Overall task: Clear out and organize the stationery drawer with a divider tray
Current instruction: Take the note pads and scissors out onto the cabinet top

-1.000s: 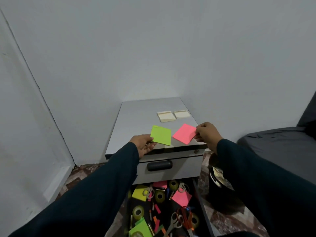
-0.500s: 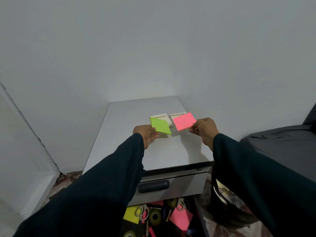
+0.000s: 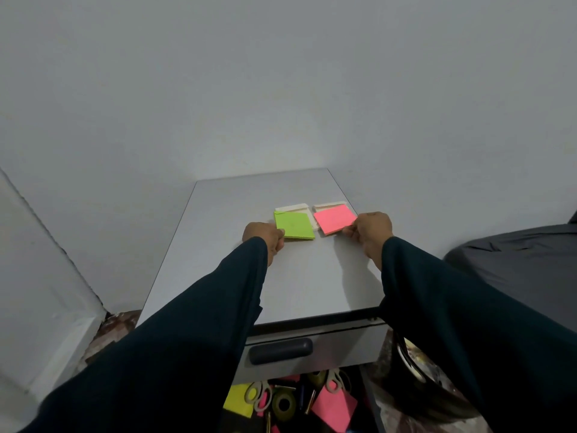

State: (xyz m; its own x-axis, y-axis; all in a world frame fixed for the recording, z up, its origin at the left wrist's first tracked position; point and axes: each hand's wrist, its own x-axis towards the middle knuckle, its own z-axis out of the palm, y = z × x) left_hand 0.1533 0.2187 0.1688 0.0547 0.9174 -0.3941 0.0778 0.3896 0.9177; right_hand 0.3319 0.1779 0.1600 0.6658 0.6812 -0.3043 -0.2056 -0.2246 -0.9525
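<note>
Near the cabinet top's (image 3: 237, 276) far right corner, left hand (image 3: 263, 234) pinches a green pad (image 3: 295, 225). Right hand (image 3: 371, 229) pinches a pink pad (image 3: 334, 218) beside it, both over white trays (image 3: 293, 207).

white pads (image 3: 293, 208): mostly covered by green pad (image 3: 294, 225) and pink pad (image 3: 334, 218)
open drawer (image 3: 290, 401): cut off at bottom edge, partly behind sleeves
left hand (image 3: 263, 237) fingertips: hidden behind knuckles
dark bin (image 3: 415, 379): partly behind right sleeve

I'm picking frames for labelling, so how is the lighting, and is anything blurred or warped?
Head view: dim, even light, no glare; soft shadows from the arms on the cabinet top; wide-angle bending at the edges; green pad and pink pad sharp and bright; open drawer dark at the bottom edge.
</note>
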